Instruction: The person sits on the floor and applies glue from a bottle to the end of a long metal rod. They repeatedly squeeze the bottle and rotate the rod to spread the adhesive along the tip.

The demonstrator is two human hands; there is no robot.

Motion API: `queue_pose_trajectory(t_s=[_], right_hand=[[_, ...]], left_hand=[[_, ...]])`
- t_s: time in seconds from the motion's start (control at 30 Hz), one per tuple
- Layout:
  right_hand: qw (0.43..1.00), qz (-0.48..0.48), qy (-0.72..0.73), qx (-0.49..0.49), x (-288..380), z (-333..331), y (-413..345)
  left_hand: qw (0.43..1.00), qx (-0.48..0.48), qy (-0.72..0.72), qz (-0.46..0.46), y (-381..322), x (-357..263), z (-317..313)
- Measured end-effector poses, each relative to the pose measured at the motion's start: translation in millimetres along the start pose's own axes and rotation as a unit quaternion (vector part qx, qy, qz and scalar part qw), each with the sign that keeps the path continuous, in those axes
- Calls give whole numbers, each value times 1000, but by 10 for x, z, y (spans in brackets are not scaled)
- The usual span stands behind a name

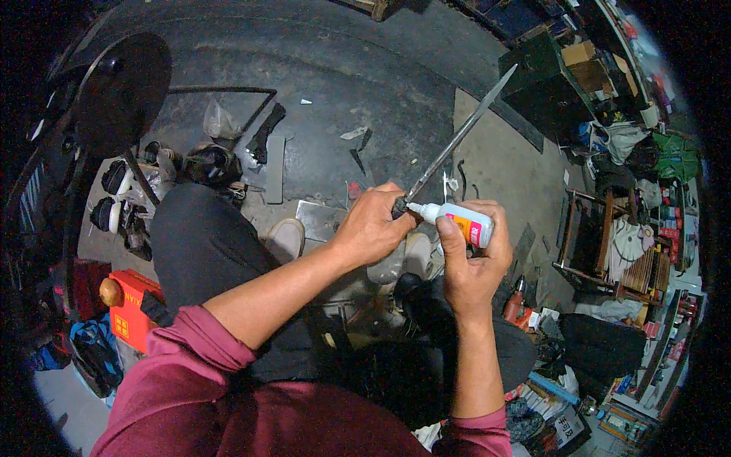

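Observation:
My left hand (374, 225) grips a small dark piece (399, 208) at the lower end of a long metal rod (451, 154). The rod slants up to the right and ends in a flattened, pointed tip. In my right hand (478, 268) is a small translucent squeeze bottle (465, 223) with a pink and orange label that bears writing. It lies tilted on its side, its white nozzle pointing left at the dark piece by my left fingers. Whether nozzle and piece touch, I cannot tell. Both hands are above my knees and shoes.
A metal plate (317, 220) and a grey strip (276, 170) lie on the floor ahead. Shoes (117, 177) and a round black disc (123, 94) are at left, beside a red box (134, 311). At right stand a wooden chair (608, 240) and a red-brown bottle (515, 300).

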State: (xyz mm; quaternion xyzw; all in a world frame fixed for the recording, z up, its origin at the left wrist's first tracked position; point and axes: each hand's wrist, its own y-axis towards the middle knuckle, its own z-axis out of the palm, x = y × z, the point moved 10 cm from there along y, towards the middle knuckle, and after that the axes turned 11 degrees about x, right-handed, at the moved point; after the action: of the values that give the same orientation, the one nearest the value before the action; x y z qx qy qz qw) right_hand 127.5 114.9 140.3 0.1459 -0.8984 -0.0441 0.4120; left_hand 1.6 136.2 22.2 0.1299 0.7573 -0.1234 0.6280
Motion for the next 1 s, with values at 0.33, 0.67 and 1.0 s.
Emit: queue_pose_trajectory(t_s=[0.33,0.67,1.0], right_hand=[[1000,-12,-22,-3,13,-14,0],[1000,-5,-20,-7,22,-19,17],[998,-26,14,-63,32,-177,-27]], left_hand=[[999,-13,-14,31,8,-9,-7],[1000,-9,-7,11,6,28,1],[1000,13,-3,8,18,82,45]])
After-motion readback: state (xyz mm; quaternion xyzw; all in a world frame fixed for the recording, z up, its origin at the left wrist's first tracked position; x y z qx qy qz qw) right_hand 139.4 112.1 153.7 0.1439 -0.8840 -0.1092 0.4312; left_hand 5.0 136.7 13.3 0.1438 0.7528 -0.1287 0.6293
